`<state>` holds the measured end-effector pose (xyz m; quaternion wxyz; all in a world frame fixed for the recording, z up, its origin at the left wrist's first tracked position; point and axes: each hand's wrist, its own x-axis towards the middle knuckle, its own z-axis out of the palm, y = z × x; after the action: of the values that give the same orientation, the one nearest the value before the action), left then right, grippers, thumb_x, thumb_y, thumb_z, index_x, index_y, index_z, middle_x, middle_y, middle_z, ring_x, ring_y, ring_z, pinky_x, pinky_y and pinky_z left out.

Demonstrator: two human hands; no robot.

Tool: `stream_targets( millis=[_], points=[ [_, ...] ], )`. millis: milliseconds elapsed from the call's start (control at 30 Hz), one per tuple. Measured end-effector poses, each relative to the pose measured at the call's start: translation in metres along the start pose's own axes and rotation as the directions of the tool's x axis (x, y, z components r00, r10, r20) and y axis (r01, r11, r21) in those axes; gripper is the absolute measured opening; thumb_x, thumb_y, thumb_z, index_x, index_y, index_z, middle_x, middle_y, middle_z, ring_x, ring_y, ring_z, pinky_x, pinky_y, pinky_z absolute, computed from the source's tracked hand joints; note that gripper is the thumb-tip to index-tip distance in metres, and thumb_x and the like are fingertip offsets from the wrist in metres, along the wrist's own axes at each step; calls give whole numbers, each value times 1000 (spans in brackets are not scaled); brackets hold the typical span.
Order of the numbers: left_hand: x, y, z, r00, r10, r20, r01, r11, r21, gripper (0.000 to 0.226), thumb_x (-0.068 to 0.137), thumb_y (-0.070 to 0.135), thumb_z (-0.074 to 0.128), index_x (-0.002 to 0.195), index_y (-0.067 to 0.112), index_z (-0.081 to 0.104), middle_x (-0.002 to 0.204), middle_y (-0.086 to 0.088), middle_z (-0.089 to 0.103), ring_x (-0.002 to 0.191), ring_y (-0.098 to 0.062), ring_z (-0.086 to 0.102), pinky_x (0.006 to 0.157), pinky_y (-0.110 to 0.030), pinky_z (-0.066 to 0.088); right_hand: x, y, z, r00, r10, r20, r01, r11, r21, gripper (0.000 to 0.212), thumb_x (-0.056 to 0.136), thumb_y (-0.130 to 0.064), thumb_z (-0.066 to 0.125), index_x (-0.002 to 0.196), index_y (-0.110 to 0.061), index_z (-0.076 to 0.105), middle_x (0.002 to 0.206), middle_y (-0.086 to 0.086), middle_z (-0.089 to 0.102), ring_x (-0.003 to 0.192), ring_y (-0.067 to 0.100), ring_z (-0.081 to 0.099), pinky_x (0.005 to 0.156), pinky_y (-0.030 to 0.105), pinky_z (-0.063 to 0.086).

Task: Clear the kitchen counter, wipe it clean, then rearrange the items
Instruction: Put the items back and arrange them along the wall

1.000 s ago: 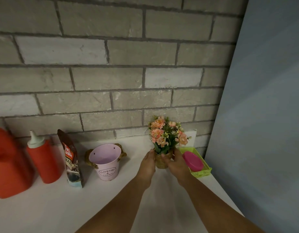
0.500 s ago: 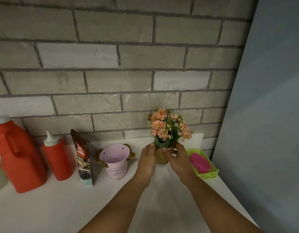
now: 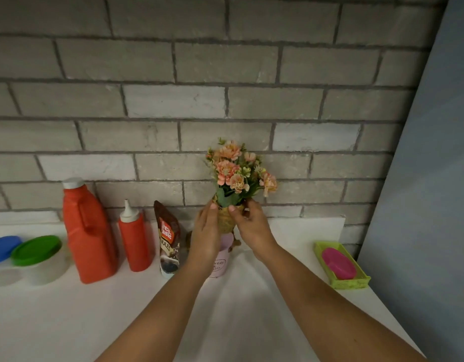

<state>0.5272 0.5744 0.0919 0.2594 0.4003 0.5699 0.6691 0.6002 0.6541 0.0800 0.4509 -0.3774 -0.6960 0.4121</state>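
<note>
Grey brick wall behind a white desk [image 3: 69, 322], where a person holds a small flower pot [image 3: 225, 220] between both hands, up before the wall and just above a pink bucket [image 3: 221, 266]. The right hand [image 3: 253, 227] curls thumb and fingers round the woven pot; the left hand [image 3: 206, 232] lies against its other side, fingers nearly straight, pressing rather than wrapping. The pot looks light and stiff but top-heavy under its peach flowers [image 3: 235, 171], which would likely crush if grabbed, so the woven body below the leaves seems the place to take hold. Along the wall to the left stand a brown pouch [image 3: 168, 231], a red squeeze bottle [image 3: 135, 244], a red jug [image 3: 88, 239], a green-lidded tub [image 3: 37, 253] and a blue-lidded tub [image 3: 3, 247]; a green tray [image 3: 352, 282] with a pink soap [image 3: 339, 263] sits well apart on the right. The hands hide most of the bucket, whether the pot's base touches its rim cannot be told, and the blue-lidded tub is cut off at the frame edge
</note>
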Motion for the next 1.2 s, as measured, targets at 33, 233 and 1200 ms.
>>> stream_targets(
  millis=[33, 233, 1200],
  points=[
    [-2, -4, -5, 1000, -4, -14, 4, 1000, 16, 40, 100, 35, 30, 132, 22, 49, 121, 6, 48, 108, -6, 45, 86, -19, 33, -1, 3, 5, 1000, 7, 19, -7, 1000, 8, 41, 91, -28, 58, 128, -13, 49, 126, 10, 54, 116, 23, 54, 99, 41, 48],
    [-3, -41, -27, 1000, 23, 6, -24, 972, 233, 39, 99, 19, 36, 137, 19, 43, 129, 0, 46, 119, -13, 44, 102, -29, 35, -9, 27, 21, 990, 90, 106, -85, 995, -45, 43, 91, -27, 57, 131, -15, 46, 129, 8, 52, 120, 23, 50, 99, 43, 47],
    [-18, -119, -37, 997, 77, 17, -74, 840, 537, 97, 78, 2, 65, 149, 15, 1, 157, -3, 12, 145, -20, 15, 115, -44, 28, -29, 82, 7, 956, 16, 293, 42, 981, -191, 87, 75, -28, 77, 146, -22, 26, 147, -2, 28, 126, 7, 37, 105, 21, 34]
  ],
)
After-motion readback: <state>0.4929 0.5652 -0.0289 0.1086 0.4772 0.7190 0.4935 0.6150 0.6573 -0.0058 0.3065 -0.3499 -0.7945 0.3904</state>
